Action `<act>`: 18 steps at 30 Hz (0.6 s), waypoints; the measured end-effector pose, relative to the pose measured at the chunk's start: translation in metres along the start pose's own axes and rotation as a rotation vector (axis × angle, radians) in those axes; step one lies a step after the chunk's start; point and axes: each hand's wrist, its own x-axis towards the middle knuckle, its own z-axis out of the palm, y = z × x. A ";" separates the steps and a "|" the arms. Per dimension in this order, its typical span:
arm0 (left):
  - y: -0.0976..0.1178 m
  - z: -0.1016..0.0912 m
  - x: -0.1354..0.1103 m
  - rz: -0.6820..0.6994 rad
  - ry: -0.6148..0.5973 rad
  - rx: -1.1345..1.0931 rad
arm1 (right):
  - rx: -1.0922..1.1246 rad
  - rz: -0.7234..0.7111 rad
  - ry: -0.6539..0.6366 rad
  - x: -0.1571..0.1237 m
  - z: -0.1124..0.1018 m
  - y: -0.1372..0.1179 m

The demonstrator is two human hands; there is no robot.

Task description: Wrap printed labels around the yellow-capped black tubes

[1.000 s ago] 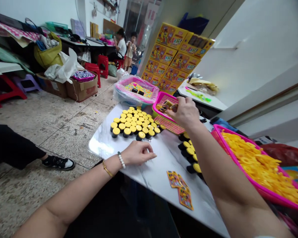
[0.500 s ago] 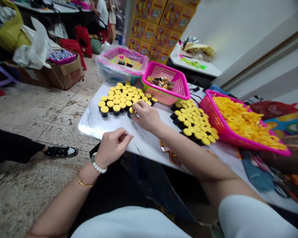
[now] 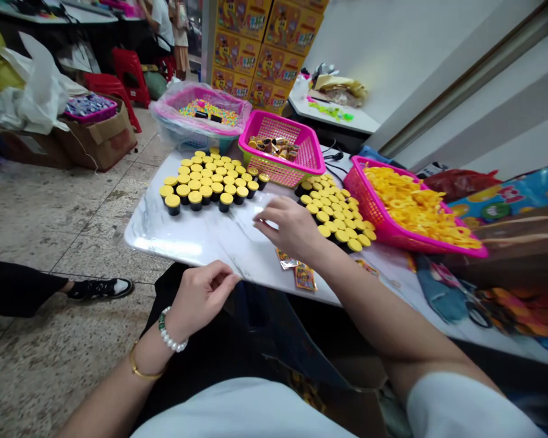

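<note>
My right hand point(image 3: 295, 228) hovers above the white marbled table point(image 3: 201, 237), thumb and fingertips apart, with nothing visible between them. To its left stands a group of small black tubs with yellow lids point(image 3: 195, 196). A second group of yellow-lidded tubs point(image 3: 333, 210) lies just past my right hand and wrist. My left hand point(image 3: 205, 295) is at the table's front edge, its fingers curled and thumb drawn against them; whatever it may hold is hidden. Small printed sachets point(image 3: 305, 277) lie below my right wrist.
A pink basket point(image 3: 308, 149) holds small wrapped pieces. Beside it, a plastic-lined basin point(image 3: 168, 125) contains colourful beads. At right is a pink basket point(image 3: 411, 234) of yellow plastic parts. Printed boxes point(image 3: 274, 64) are stacked behind. Another person's shoe point(image 3: 101, 288) shows at left.
My right hand has moved away from the left group's front tubs, toward the right, and its fingers have parted. My left hand keeps its curled shape. The whole view has shifted slightly.
</note>
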 end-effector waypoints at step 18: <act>0.014 0.020 0.013 -0.330 0.057 -0.556 | 0.100 0.194 0.269 -0.077 0.014 -0.008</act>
